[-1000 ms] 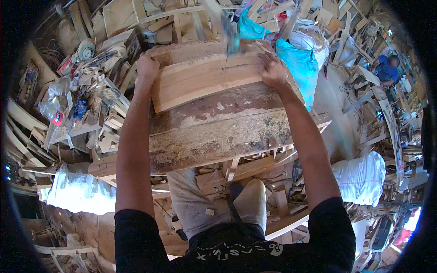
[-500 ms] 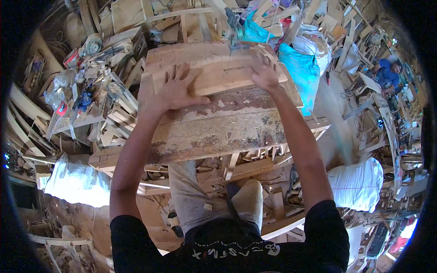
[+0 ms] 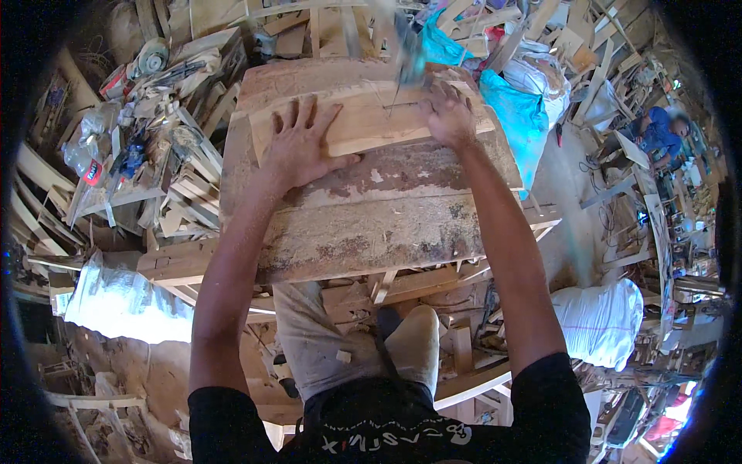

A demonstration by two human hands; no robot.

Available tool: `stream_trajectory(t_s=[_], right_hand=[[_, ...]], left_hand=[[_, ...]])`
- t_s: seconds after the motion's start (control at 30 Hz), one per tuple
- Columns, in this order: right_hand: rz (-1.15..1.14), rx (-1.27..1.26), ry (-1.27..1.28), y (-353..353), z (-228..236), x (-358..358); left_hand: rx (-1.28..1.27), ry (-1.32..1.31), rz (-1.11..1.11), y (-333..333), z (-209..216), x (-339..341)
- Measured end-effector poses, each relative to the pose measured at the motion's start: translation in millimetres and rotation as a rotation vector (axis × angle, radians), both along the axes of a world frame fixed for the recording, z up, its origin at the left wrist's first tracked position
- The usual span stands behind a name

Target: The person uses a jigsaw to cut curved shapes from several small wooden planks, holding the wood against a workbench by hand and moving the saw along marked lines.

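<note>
2 hands on a pale wooden plank [image 3: 371,124]
Left hand [image 3: 297,151] spread flat on it – right hand [image 3: 448,116] curled, grip unclear – atop a worn workbench [image 3: 363,224]

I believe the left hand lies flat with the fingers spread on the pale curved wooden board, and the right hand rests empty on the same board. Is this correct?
Not quite. The head view shows the right hand is not empty: it grips a blurred tool at the board's far edge. The left hand does lie flat, fingers spread, on the pale curved wooden board, which rests on the worn workbench.
</note>
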State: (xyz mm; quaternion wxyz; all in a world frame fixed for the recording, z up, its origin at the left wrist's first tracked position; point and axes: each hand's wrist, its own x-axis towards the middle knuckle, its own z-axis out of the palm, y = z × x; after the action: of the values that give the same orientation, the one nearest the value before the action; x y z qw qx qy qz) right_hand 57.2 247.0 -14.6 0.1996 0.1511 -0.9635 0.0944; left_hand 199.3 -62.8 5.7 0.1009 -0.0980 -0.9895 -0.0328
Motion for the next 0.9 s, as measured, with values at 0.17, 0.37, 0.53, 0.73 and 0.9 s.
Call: stream_trajectory(t_s=[0.17,0.37,0.53,0.73,0.9], right_hand=[[0.006,0.038,-0.016,-5.3,8.2,7.4],[0.06,-0.051,0.104,-0.9,-0.2,-3.4],[0.155,-0.044,0.244,-3.0,-10.7,-12.4],[0.191,-0.046,0.263,-2.1,-4.7,-10.2],[0.158,-0.01,0.159,-3.5,2.3,-13.3]], left_hand=[[0.004,0.016,0.034,4.6,2.6,4.2],[0.023,0.058,0.018,5.5,-3.6,2.1],[0.019,0.063,0.043,5.7,1.7,7.0],[0.015,0.066,0.054,9.0,-4.2,3.2],[0.017,0.077,0.057,10.5,-1.2,2.6]])
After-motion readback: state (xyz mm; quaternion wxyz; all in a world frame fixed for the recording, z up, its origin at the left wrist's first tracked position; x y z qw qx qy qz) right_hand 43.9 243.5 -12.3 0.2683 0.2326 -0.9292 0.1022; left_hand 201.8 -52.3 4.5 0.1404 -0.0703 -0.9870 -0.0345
